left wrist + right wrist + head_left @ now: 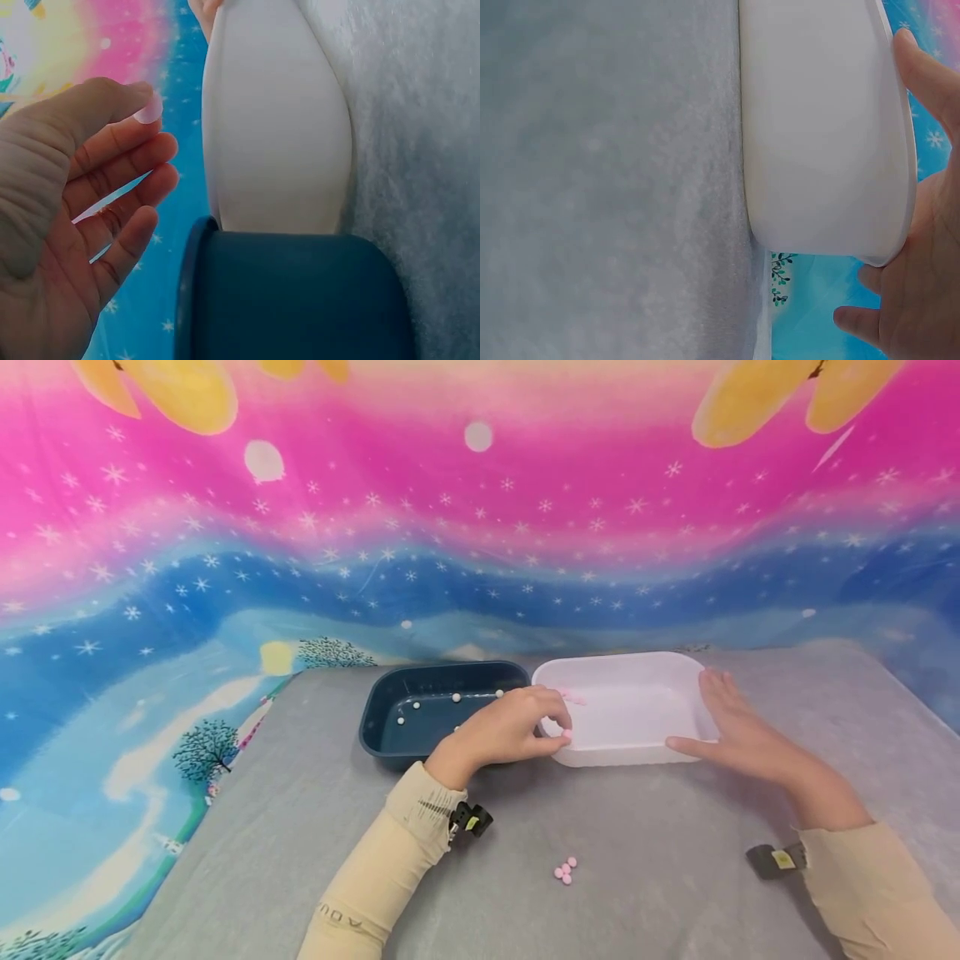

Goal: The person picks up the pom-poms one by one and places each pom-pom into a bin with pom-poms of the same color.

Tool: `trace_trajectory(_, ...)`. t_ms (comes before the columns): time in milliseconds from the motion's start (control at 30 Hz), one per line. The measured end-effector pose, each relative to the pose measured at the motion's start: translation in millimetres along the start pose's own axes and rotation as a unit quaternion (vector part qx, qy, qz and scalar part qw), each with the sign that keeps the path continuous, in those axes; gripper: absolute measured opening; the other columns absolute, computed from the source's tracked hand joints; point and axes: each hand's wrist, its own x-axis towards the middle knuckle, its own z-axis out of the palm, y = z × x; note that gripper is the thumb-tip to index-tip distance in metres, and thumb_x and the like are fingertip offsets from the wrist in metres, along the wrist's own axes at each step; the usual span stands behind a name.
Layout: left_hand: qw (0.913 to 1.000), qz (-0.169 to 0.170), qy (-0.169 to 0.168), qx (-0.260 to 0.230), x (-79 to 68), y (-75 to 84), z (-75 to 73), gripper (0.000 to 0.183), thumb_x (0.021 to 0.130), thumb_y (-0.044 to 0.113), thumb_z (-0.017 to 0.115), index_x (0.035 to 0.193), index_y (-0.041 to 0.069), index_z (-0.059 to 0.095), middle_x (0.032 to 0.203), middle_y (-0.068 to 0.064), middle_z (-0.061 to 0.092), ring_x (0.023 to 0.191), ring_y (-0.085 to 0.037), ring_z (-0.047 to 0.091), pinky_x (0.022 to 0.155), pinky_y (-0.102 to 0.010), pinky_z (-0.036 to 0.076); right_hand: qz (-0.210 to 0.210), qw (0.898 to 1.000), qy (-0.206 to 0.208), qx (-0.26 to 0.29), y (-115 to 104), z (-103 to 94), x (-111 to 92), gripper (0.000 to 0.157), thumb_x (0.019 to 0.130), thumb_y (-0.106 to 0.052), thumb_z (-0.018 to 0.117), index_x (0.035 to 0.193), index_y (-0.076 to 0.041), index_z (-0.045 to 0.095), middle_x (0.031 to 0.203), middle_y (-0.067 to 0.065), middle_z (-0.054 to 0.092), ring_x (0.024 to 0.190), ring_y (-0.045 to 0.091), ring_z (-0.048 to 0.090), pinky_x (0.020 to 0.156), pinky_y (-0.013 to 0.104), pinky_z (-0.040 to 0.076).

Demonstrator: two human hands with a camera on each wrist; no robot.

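Observation:
My left hand (510, 722) is over the left front rim of the white tub (622, 756). It pinches a small round pink bead (149, 109) between thumb and index finger, the other fingers loosely bent. A few pink pieces (573, 697) lie inside the tub at its left. My right hand (757, 743) rests against the tub's right end with fingers extended, its thumb along the front rim. In the right wrist view the thumb (922, 71) touches the rim. Several pink beads (566, 871) sit in a small cluster on the grey cloth in front.
To the left, right beside the white tub, stands a dark blue tub (390, 760) with several small white beads (456, 697) scattered on its bottom; my left hand and wrist hide part of it. Grey cloth (660, 860) covers the table. A colourful printed curtain (450, 568) hangs behind.

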Motion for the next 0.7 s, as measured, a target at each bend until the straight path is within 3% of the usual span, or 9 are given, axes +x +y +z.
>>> trace_trajectory(200,0.9999,-0.008,0.013,-0.005,1.4,-8.9,2.1,0.014,0.09,0.028,0.059,0.092,0.018,0.067,0.095,0.006,0.062,0.084,-0.009,0.056,0.081,-0.021,0.042,0.0,1.0,0.003,-0.004,1,0.8,0,0.109,0.084,-0.054,0.057,0.144,-0.002,-0.018,0.149,0.008,-0.029,0.134,0.027,-0.032,0.107,0.062,-0.007)
trace_trajectory(700,0.9992,-0.027,0.027,-0.012,3.3,-20.9,7.8,0.016,0.089,0.028,0.061,0.095,0.015,0.069,0.097,0.005,0.063,0.083,-0.012,0.056,0.078,-0.022,0.044,-0.001,1.0,0.007,-0.004,2,0.9,0,0.109,0.084,-0.054,0.058,0.144,-0.001,-0.017,0.148,0.009,-0.028,0.134,0.028,-0.032,0.107,0.062,-0.006)
